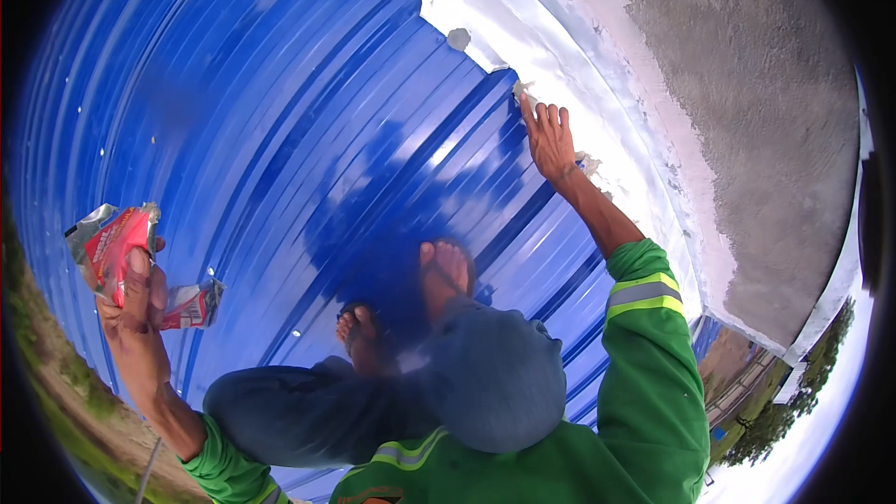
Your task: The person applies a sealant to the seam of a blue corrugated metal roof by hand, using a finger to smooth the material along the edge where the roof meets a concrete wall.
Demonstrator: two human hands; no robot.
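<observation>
A blue ribbed metal roof [233,131] is seen from above, and the person is crouched on it with both bare feet in sandals [439,271] placed on the sheet. A green jacket with grey reflective bands is worn, and dark trousers cover the bent knees at the lower middle of the view.

The left hand [131,294] is raised at the left side and is closed around a red and silver packet [117,247]; the packet is held upright, its torn silver top standing above the thumb. A second small red packet [191,306] is seen just beside this hand, on its right; whether it is gripped too or only tucked behind the fingers cannot be told.

The right hand [549,138] is stretched far forward, well apart from the left one. Its fingers are spread and extended, and the fingertips are pressed on the edge of the white coating [523,28] where it meets the blue sheet. Nothing is clamped in this hand. Beyond the white band a grey rough wall [747,84] is seen. Small white flecks are scattered on the blue sheet.
</observation>
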